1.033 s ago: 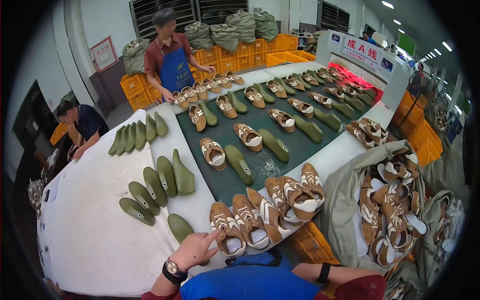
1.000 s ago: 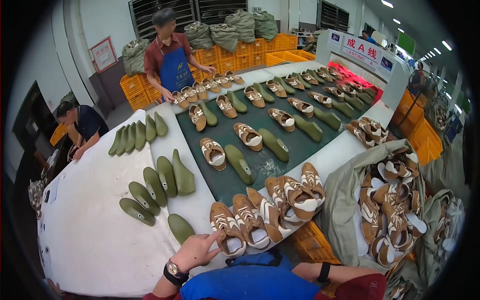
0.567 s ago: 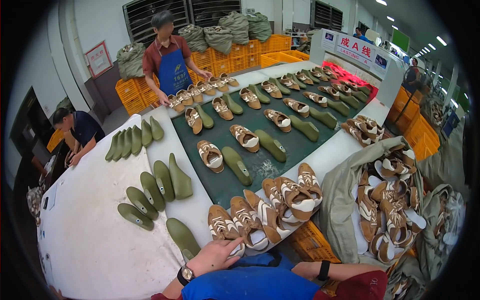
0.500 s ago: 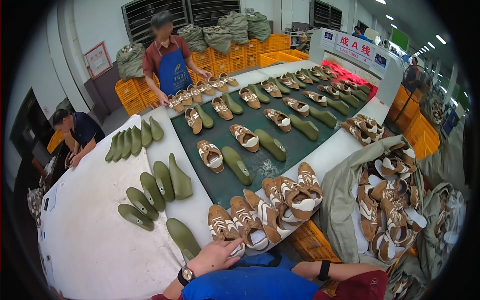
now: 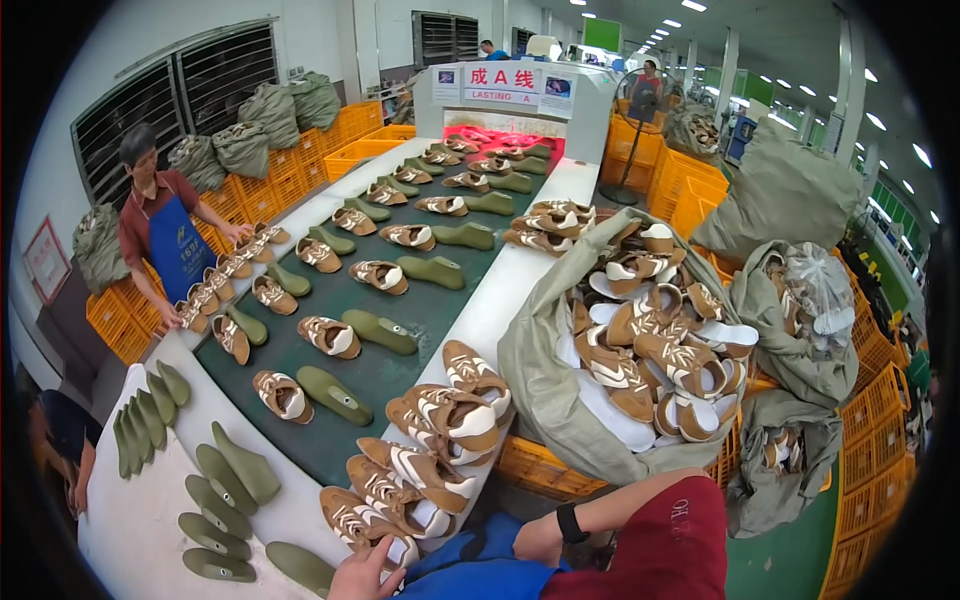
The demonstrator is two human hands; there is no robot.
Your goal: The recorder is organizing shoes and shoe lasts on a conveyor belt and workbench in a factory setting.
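My left hand (image 5: 362, 572) comes in at the lower edge, fingers apart, its fingertips touching the nearest brown-and-white shoe (image 5: 362, 520). That shoe ends a row of several like shoes (image 5: 450, 415) stacked along the white table edge. My right hand (image 5: 538, 540), with a black wristband, rests close to my body on blue apron cloth (image 5: 470, 560). Its fingers are hidden. Olive-green shoe lasts (image 5: 225, 480) lie on the white table left of my left hand.
A dark green conveyor belt (image 5: 400, 300) carries shoes paired with green lasts away from me. An open grey sack (image 5: 540, 370) full of shoes stands at right, over orange crates (image 5: 540, 465). A person in a blue apron (image 5: 165, 245) works across the belt; another person (image 5: 60, 445) is at far left.
The view has swung to the right and the sack now fills the right half. My left hand has drawn back toward the lower edge, still at the nearest shoe.
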